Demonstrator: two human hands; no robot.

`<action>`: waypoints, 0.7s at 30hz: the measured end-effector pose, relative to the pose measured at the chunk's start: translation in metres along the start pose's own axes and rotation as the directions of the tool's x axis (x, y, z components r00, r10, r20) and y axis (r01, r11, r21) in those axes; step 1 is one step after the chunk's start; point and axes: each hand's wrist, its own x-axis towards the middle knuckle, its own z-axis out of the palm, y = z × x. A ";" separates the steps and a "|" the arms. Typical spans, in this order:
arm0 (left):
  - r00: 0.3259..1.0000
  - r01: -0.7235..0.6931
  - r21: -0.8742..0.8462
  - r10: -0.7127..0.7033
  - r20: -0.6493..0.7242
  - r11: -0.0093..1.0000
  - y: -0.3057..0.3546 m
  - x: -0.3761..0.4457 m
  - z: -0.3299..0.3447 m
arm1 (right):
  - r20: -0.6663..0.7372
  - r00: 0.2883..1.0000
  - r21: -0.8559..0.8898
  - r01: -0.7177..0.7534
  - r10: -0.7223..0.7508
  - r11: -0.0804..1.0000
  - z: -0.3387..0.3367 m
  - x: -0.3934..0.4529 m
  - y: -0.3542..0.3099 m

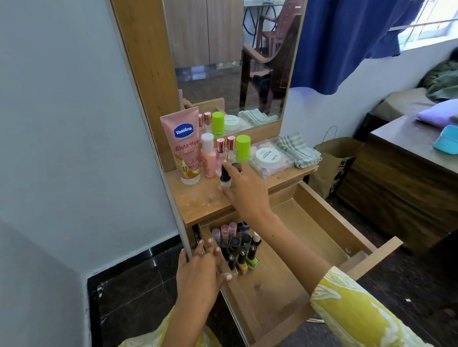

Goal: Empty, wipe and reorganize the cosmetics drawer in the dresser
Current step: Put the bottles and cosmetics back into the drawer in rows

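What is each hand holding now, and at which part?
The right hand pinches a small black-capped bottle at its neck and cap, standing on the dresser top. The left hand rests on the drawer's left wall and holds nothing.

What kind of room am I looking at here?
Most likely a bedroom at home. A wooden dresser with a mirror holds cosmetics such as a Vaseline tube, its drawer pulled open, and a bed with a pillow stands by the window.
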 end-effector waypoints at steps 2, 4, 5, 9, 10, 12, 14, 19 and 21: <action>1.000 0.004 0.001 -0.004 0.001 1.000 0.000 0.001 0.000 | -0.087 0.996 0.043 0.028 -0.024 0.999 -0.001 0.000 -0.003; 1.000 0.007 -0.003 -0.007 0.000 1.000 0.000 0.001 0.000 | -0.109 0.991 0.050 0.082 -0.076 0.995 -0.003 -0.005 -0.003; 1.000 0.005 -0.002 -0.005 0.002 1.000 0.000 0.001 0.000 | -0.096 0.990 0.065 0.106 -0.099 0.992 -0.005 -0.010 -0.001; 1.000 -0.002 0.007 0.002 0.002 1.000 -0.001 0.001 0.001 | -0.090 0.993 0.280 0.093 -0.070 0.955 -0.018 -0.038 0.011; 1.000 -0.007 0.011 0.007 0.002 1.000 -0.001 0.001 0.001 | -0.079 0.996 0.328 0.076 -0.053 0.941 -0.023 -0.045 0.015; 1.000 -0.014 0.018 0.014 0.003 1.000 -0.001 0.001 0.001 | -0.032 0.999 0.371 0.048 -0.039 0.927 -0.033 -0.057 0.026; 1.000 -0.019 0.026 0.019 0.001 1.000 -0.001 0.002 0.000 | 0.048 0.999 0.367 -0.004 -0.014 0.930 -0.042 -0.067 0.039; 1.000 -0.027 0.021 0.026 0.010 0.999 0.000 0.002 0.000 | 0.220 0.974 0.252 -0.116 0.060 0.961 -0.048 -0.089 0.063; 1.000 -0.024 0.014 0.024 0.004 1.000 0.000 0.001 0.001 | 0.287 0.954 0.215 -0.152 0.086 0.965 -0.041 -0.096 0.067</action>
